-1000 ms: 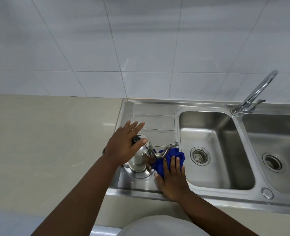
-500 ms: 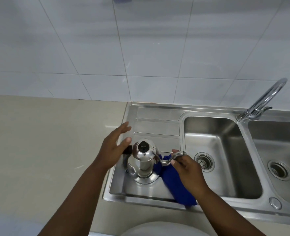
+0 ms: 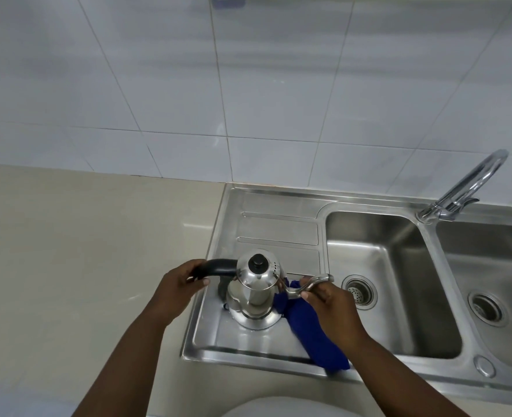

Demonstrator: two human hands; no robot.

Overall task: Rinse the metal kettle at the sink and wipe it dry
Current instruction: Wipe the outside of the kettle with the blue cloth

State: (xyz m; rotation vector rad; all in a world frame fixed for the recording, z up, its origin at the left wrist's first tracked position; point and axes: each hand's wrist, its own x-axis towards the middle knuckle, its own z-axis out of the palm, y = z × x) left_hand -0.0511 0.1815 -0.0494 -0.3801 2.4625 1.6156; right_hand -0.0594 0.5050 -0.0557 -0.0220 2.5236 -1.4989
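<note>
Seen from above, 2 bare forearms reach forward over a steel sink unit. The left hand (image 3: 178, 283) is curled shut around the black handle (image 3: 218, 265) of the kettle (image 3: 256, 291), thumb on the near side. The right hand (image 3: 329, 305) pinches the kettle's thin curved spout (image 3: 308, 283) with a blue cloth (image 3: 312, 332) bunched under the palm, the cloth trailing toward the near rim. The kettle stands upright between the 2 hands on the drainboard (image 3: 278, 233), its lid knob (image 3: 258, 263) facing up. A basin (image 3: 399, 296) lies just right of the right hand, with a tap (image 3: 465, 188) beyond it. Compared with 0.5 seconds ago, the left hand, then open beside the handle, has closed onto it; the right hand holds the spout as before.
</note>
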